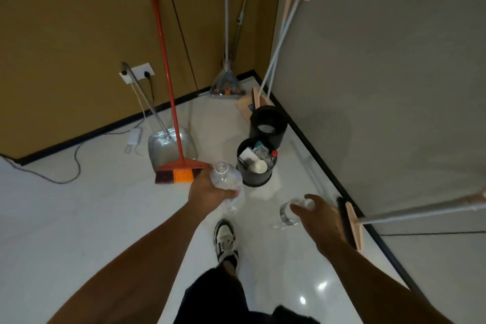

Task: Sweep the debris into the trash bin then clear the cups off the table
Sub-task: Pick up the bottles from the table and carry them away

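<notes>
The left hand [210, 189] is gripping a clear bottle [228, 184] just beside the trash bin [254, 163] — the right hand [317, 214] is holding a clear cup [289, 214], nearer the viewer.

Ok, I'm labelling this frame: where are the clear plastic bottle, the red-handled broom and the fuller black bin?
clear plastic bottle [226, 179]: head view, on its shoulder above the left hand's grip.
red-handled broom [166, 60]: head view, mid-handle.
fuller black bin [263, 177]: head view, front outer wall.
</notes>
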Action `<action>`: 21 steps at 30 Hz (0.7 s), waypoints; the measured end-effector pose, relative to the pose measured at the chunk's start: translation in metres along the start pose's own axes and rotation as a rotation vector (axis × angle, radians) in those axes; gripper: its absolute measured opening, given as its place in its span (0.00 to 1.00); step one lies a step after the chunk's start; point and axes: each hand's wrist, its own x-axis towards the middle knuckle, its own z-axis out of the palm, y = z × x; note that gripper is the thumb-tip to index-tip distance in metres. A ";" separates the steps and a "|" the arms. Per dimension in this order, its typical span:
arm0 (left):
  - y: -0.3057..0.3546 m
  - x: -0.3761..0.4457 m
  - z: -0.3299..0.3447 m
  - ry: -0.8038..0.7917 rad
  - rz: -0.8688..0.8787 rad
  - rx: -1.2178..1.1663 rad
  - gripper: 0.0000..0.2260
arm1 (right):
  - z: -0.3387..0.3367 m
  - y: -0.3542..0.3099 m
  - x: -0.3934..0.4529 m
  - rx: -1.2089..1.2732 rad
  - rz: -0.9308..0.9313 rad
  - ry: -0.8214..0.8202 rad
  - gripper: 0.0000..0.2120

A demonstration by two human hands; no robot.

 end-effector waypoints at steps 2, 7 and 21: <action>0.006 0.042 -0.004 0.018 -0.014 0.040 0.38 | 0.011 -0.020 0.031 -0.037 0.070 0.007 0.20; 0.034 0.135 -0.009 0.042 0.005 0.127 0.38 | 0.036 -0.088 0.123 -0.053 0.112 0.032 0.22; -0.037 0.329 0.131 0.151 -0.142 0.115 0.37 | 0.148 -0.073 0.431 -0.374 -0.094 -0.068 0.24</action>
